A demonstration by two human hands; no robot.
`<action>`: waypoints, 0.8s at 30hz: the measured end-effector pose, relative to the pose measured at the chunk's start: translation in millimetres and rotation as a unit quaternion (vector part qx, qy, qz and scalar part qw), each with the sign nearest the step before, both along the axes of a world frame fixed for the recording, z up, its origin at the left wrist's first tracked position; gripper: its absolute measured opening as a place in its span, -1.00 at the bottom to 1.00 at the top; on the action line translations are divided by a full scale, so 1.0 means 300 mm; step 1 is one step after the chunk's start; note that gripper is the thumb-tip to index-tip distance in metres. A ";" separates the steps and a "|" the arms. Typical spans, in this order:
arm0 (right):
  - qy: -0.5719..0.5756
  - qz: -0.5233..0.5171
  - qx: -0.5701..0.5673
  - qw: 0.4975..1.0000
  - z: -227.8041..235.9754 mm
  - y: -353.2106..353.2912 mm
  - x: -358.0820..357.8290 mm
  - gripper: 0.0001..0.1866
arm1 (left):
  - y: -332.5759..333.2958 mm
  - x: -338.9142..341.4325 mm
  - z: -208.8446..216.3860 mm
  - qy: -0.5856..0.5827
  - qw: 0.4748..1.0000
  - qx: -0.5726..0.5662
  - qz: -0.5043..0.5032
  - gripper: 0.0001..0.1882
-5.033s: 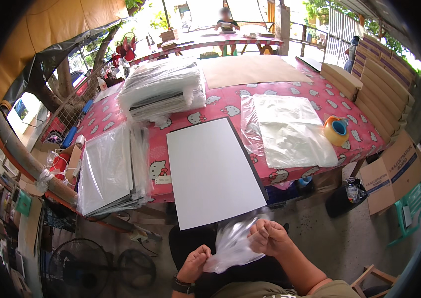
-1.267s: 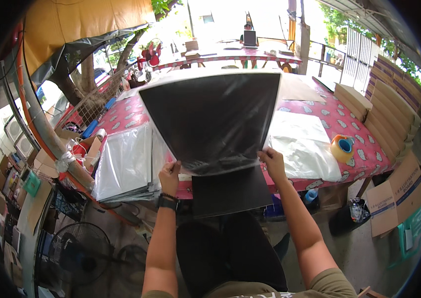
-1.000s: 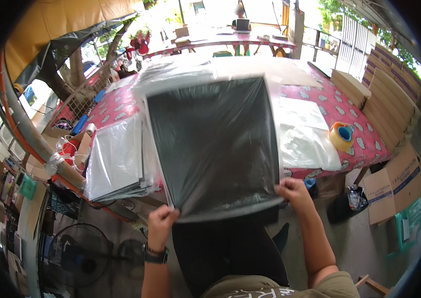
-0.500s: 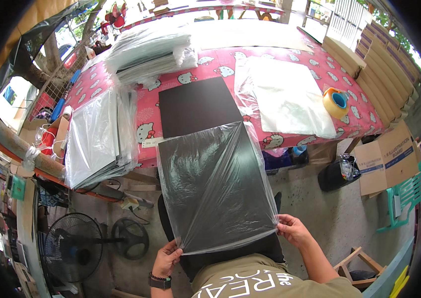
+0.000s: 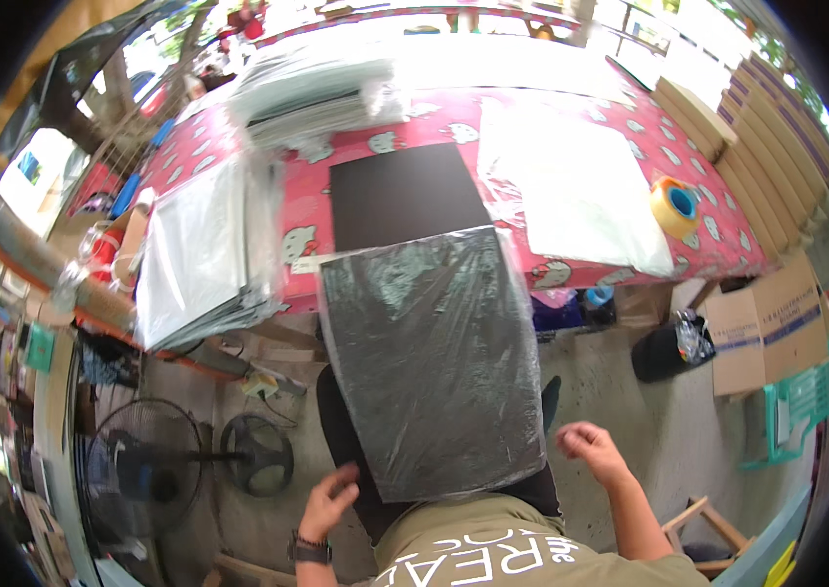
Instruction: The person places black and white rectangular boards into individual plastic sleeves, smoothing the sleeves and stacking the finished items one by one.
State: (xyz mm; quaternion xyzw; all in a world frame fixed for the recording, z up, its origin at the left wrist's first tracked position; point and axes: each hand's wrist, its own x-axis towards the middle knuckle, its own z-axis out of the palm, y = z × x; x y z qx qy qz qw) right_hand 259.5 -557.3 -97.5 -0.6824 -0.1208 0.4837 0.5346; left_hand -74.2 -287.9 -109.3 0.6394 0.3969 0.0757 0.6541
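Though blurred a little at the hands, shows enough from the head camera to place everything. Holds nothing in either hand: left hand [image 5: 329, 500] open with fingers spread, just beside the lower left corner of the bagged black board [image 5: 432, 362] (cannot tell whether a fingertip touches the plastic). Right hand [image 5: 590, 450] likewise open and loosely curled, clearly apart from the board's lower right corner, over the concrete floor.

Lies slanted across the lap, that board, sheathed in a wrinkled clear bag, its far edge up at the near rim of the table [image 5: 307, 210], its near edge down by the olive shirt. Overlaps, at the top, the near end of a bare black board [image 5: 405, 194] lying flat on the pink patterned cloth.

Further on the table: to the right, a spread of clear bags [image 5: 576, 181], and beyond them, near the right end, a tape roll [image 5: 677, 203], yellow with a blue core. To the left, a pile of bagged boards [image 5: 201, 256] hanging past the table's edge.

Below on the floor: at right a cardboard box [image 5: 769, 323] and a black bin [image 5: 662, 352] beside it; at left a floor fan [image 5: 148, 472].
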 end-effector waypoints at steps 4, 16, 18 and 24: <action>-0.041 0.021 0.082 0.996 -0.032 0.090 -0.028 -0.58 | -0.031 0.170 -0.078 -0.226 0.969 -0.063 0.078 -0.51; -0.031 0.117 0.234 0.965 0.278 0.570 -0.091 -0.41 | 0.171 0.203 0.239 -0.305 0.913 0.071 0.261 -0.63; -0.013 0.171 0.294 0.940 0.328 0.699 -0.095 -0.36 | 0.296 0.205 0.334 -0.344 0.880 0.132 0.299 -0.60; 0.006 0.310 0.301 0.902 0.302 0.806 -0.149 -0.49 | 0.875 0.048 0.357 -0.331 0.871 0.170 0.322 -0.55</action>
